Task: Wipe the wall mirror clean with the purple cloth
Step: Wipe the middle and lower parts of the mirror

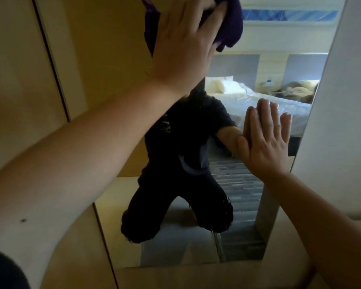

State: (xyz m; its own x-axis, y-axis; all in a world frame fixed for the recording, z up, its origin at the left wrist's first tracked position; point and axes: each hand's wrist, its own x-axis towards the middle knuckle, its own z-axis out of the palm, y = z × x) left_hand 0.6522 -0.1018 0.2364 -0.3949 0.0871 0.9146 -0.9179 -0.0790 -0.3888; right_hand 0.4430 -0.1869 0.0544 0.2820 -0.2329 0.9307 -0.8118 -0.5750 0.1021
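Fingers of the left hand [183, 49] are lying straight and spread, pressing the purple cloth [229, 26] flat against the upper part of the wall mirror [248, 184]. Their tips are sinking into the bunched fabric, so the fingertips themselves are hard to make out, and the cloth is running off the top edge of the view both above and to the left of that hand. Motion blur is softening the outline of the hand and its bare forearm, which is crossing the picture from the lower left.

Below and to the right of it, the right hand [265, 142] is resting flat on the glass with its fingers straight and close together, holding nothing; its own reflection is meeting it palm to palm just to its left.

Beyond the hands, the glass is showing a dark-clothed figure whose upper part is hidden behind the left wrist and the cloth. Further right in the reflection a bed [258, 101] with white sheets is lying under grey headboard panels. Beige wall panels [19, 69] are standing left of the left arm, and a pale wall [346, 101] is bordering the mirror right of the right hand.
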